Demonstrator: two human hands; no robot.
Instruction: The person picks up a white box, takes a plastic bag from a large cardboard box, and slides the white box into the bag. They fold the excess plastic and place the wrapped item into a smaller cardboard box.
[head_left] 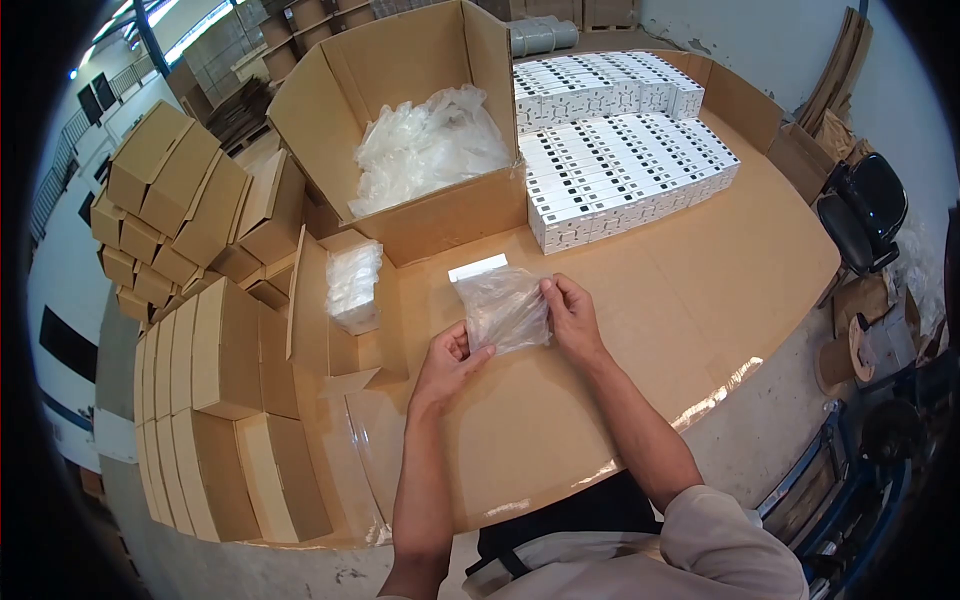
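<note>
Between my two hands is a clear plastic bag (505,312), stretched out above the cardboard-covered table. My left hand (447,368) pinches its lower left edge with the thumb on top. At the upper right edge, my right hand (571,312) grips it between thumb and fingers. A flat white piece (478,268) shows just past the bag's far edge, partly covered by it. Left of my hands, an open carton (340,352) holds a stack of plastic-wrapped white items (353,285).
A large cardboard box (440,228) full of loose plastic bags stands behind. Rows of white printed boxes (630,180) fill the back right of the table (690,320). Brown cartons (222,350) are stacked at the left, with more cartons (165,180) beyond. A black chair (865,210) stands at right.
</note>
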